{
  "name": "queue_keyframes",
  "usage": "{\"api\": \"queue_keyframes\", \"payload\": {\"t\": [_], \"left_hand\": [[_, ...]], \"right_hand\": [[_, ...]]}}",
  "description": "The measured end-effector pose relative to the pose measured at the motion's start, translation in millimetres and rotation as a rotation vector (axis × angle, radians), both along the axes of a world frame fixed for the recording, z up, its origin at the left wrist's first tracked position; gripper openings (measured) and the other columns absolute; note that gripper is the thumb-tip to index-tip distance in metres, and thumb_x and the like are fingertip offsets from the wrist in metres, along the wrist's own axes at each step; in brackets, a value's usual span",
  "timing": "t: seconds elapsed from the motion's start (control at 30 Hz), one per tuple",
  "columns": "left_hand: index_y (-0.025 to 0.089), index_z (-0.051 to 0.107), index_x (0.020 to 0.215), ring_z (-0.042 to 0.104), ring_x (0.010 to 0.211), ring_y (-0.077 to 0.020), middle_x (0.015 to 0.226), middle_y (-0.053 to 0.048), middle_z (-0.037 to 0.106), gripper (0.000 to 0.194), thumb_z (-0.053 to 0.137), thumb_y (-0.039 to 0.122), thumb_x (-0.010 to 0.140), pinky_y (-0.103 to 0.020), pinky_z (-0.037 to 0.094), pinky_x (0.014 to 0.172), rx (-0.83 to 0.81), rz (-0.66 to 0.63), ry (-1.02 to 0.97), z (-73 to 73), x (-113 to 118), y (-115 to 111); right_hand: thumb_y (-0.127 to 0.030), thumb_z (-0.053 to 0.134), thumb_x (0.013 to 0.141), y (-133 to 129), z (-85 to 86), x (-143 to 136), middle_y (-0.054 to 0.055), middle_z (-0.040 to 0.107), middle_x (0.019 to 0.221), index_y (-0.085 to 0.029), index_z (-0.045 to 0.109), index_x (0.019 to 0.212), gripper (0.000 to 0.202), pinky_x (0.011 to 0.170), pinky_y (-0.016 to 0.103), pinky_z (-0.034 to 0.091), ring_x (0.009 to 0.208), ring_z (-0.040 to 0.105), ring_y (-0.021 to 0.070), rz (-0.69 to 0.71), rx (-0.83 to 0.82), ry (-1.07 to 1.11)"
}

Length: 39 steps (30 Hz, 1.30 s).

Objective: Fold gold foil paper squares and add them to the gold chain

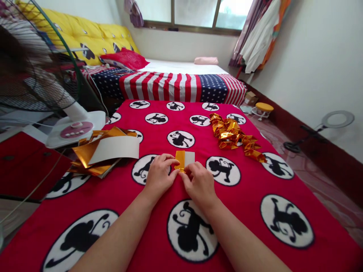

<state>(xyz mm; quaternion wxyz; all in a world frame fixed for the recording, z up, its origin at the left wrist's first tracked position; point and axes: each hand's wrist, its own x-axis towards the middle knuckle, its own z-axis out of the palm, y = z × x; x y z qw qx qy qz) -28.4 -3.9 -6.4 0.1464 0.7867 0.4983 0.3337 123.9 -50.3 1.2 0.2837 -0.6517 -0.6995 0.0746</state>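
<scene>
A small sheet of gold-and-white paper (189,158) lies on the red cloth (244,226), its gold part folded over on the left. My left hand (161,173) grips the paper's lower left edge between thumb and fingers. At its lower edge, close beside the left, my right hand (200,183) pinches the same paper. A pile of flat gold and white sheets (116,148) rests to the left. Folded shiny gold pieces (228,132) lie heaped at the right.
A fan (76,126) stands at the left edge, its head close to the camera. Beyond the cloth is a bed (164,86). A yellow stool (264,107) and a ring light (337,119) are at the right.
</scene>
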Motion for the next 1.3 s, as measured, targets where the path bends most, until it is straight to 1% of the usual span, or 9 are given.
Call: {"api": "queue_keyframes", "payload": {"t": [0.1, 0.27, 0.5, 0.67, 0.77, 0.93, 1.03, 1.23, 1.3], "left_hand": [[0.023, 0.073, 0.086, 0.059, 0.096, -0.0202, 0.098, -0.003, 0.066, 0.010, 0.070, 0.019, 0.078, -0.037, 0.046, 0.091, -0.004, -0.013, -0.040, -2.8, -1, 3], [0.020, 0.072, 0.083, 0.061, 0.091, -0.0186, 0.093, -0.004, 0.065, 0.009, 0.064, 0.015, 0.082, -0.034, 0.048, 0.085, 0.013, 0.009, -0.132, -6.5, -3, 6], [0.021, 0.075, 0.093, 0.059, 0.101, -0.0210, 0.107, -0.005, 0.065, 0.019, 0.060, 0.014, 0.084, -0.037, 0.047, 0.093, 0.106, 0.070, -0.138, -4.1, -10, 9], [0.021, 0.076, 0.091, 0.061, 0.099, -0.0202, 0.105, -0.005, 0.067, 0.018, 0.060, 0.016, 0.083, -0.035, 0.048, 0.091, 0.013, 0.018, -0.131, -4.8, -14, 11], [0.019, 0.075, 0.089, 0.063, 0.093, -0.0185, 0.100, -0.005, 0.067, 0.017, 0.060, 0.016, 0.082, -0.032, 0.050, 0.086, -0.021, 0.033, -0.160, -4.9, -15, 11], [0.019, 0.074, 0.083, 0.063, 0.088, -0.0168, 0.092, -0.003, 0.067, 0.012, 0.063, 0.016, 0.079, -0.029, 0.049, 0.082, -0.046, 0.026, -0.154, -3.8, -16, 11], [0.020, 0.073, 0.085, 0.062, 0.080, -0.0157, 0.089, -0.002, 0.066, 0.011, 0.065, 0.018, 0.077, -0.028, 0.048, 0.077, -0.069, 0.044, -0.123, -2.7, -15, 11], [0.021, 0.062, 0.119, 0.056, 0.066, -0.0149, 0.085, 0.000, 0.066, 0.048, 0.072, 0.025, 0.072, -0.027, 0.043, 0.063, -0.136, 0.159, -0.058, 0.7, -14, 9], [0.021, 0.060, 0.121, 0.057, 0.067, -0.0155, 0.084, -0.001, 0.065, 0.050, 0.071, 0.029, 0.073, -0.026, 0.041, 0.062, -0.149, 0.164, -0.025, 2.0, -14, 8]], "right_hand": [[-0.027, 0.066, 0.086, -4, 1.1, -3, 0.003, 0.062, 0.088, -0.020, 0.063, 0.086, 0.008, 0.071, 0.027, 0.039, 0.080, 0.057, 0.0175, 0.038, -0.007, -0.036], [-0.015, 0.055, 0.091, -2, 1.9, -3, 0.005, 0.064, 0.095, -0.018, 0.067, 0.088, 0.013, 0.077, 0.029, 0.039, 0.087, 0.057, 0.0183, 0.119, 0.012, -0.135], [-0.007, 0.053, 0.089, 15, 7.3, 26, 0.002, 0.069, 0.092, -0.022, 0.073, 0.084, 0.025, 0.077, 0.034, 0.036, 0.085, 0.056, 0.0187, 0.180, 0.051, -0.218], [0.000, 0.054, 0.081, 20, 8.1, 36, 0.002, 0.070, 0.088, -0.020, 0.073, 0.079, 0.028, 0.079, 0.034, 0.038, 0.085, 0.057, 0.0182, 0.168, 0.053, -0.145], [-0.002, 0.058, 0.078, 16, 8.5, 32, 0.003, 0.068, 0.088, -0.018, 0.072, 0.079, 0.021, 0.079, 0.033, 0.038, 0.085, 0.056, 0.0187, 0.154, 0.059, -0.115], [-0.022, 0.063, 0.087, 13, 6.3, 24, 0.005, 0.065, 0.088, -0.018, 0.067, 0.076, 0.013, 0.079, 0.033, 0.039, 0.086, 0.056, 0.0200, 0.107, 0.085, -0.060], [-0.017, 0.065, 0.085, 15, 2.4, 22, 0.004, 0.065, 0.087, -0.018, 0.064, 0.075, 0.010, 0.079, 0.032, 0.039, 0.085, 0.056, 0.0197, 0.112, 0.076, -0.032], [-0.010, 0.059, 0.087, 15, -1.0, 19, 0.004, 0.066, 0.088, -0.018, 0.062, 0.091, 0.010, 0.079, 0.034, 0.037, 0.087, 0.058, 0.0215, 0.146, 0.087, -0.042], [-0.012, 0.060, 0.087, 12, 0.3, 17, 0.005, 0.067, 0.094, -0.018, 0.063, 0.099, 0.014, 0.080, 0.034, 0.037, 0.090, 0.057, 0.0222, 0.163, 0.080, -0.043]]}}
